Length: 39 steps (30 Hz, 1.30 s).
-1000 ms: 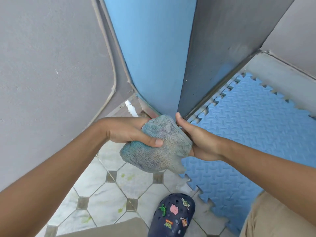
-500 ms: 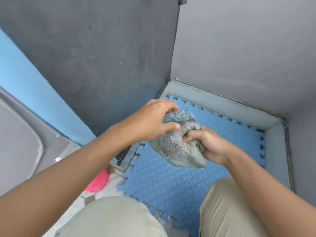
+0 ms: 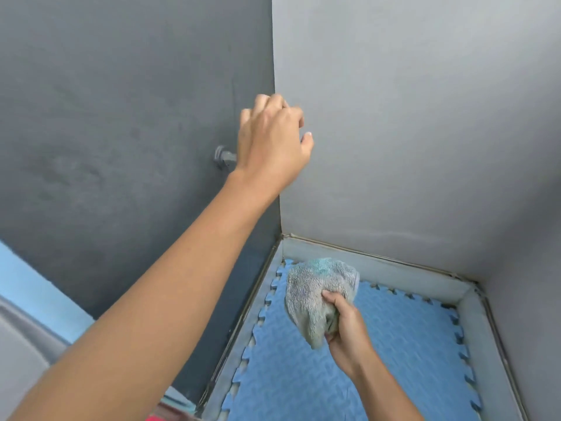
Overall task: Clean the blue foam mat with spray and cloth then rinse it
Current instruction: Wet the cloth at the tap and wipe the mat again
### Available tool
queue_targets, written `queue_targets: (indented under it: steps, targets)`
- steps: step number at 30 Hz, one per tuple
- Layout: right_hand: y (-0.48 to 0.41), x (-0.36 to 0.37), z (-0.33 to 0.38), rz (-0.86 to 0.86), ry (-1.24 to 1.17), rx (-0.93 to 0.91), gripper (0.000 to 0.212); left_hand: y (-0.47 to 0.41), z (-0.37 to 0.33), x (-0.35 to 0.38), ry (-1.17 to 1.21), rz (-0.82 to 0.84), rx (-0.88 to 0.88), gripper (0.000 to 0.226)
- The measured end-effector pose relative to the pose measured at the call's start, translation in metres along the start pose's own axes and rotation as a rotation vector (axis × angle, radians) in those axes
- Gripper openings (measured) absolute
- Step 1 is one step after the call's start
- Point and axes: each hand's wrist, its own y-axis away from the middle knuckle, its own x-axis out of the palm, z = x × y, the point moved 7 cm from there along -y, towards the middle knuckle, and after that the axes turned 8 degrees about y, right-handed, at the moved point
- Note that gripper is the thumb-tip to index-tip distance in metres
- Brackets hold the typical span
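At wall corner, left hand point(image 3: 273, 141) raised, covers part of grey wall fitting point(image 3: 224, 158); fingertips hidden, grasp indeterminate. Inside low-rimmed floor tray point(image 3: 394, 271), blue foam mat point(image 3: 409, 360) lies flat; near edge cut off. Over mat far-left corner, right hand point(image 3: 349, 329) grips bunched cloth point(image 3: 315, 293).

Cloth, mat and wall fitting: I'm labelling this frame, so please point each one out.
cloth point(image 3: 315, 296): head view, middle of its fluffy face.
blue foam mat point(image 3: 409, 360): head view, bare textured surface near its middle.
grey wall fitting point(image 3: 222, 157): head view, its round flange.
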Motion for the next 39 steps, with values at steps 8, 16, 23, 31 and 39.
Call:
queue_targets:
  steps: [8, 16, 23, 31, 39]
  targets:
    - [-0.003, 0.011, -0.002, -0.035, 0.091, -0.052, 0.025, -0.025, 0.052, 0.032, -0.083, 0.426, -0.353, 0.035]
    - [-0.006, -0.02, 0.009, -0.255, -0.029, -0.127, 0.018, -0.02, 0.052, 0.037, 0.205, 0.512, -0.314, 0.039]
    - [-0.007, -0.027, 0.01, -0.284, -0.071, -0.151, 0.012, -0.021, 0.047, 0.038, 0.251, 0.525, -0.251, 0.043]
    - [-0.009, -0.021, 0.007, -0.252, -0.071, -0.157, 0.012, -0.021, 0.049, 0.04, 0.27, 0.525, -0.24, 0.043]
    - [-0.011, -0.017, 0.004, -0.239, -0.074, -0.143, 0.012, -0.021, 0.045, 0.038, 0.267, 0.52, -0.241, 0.041]
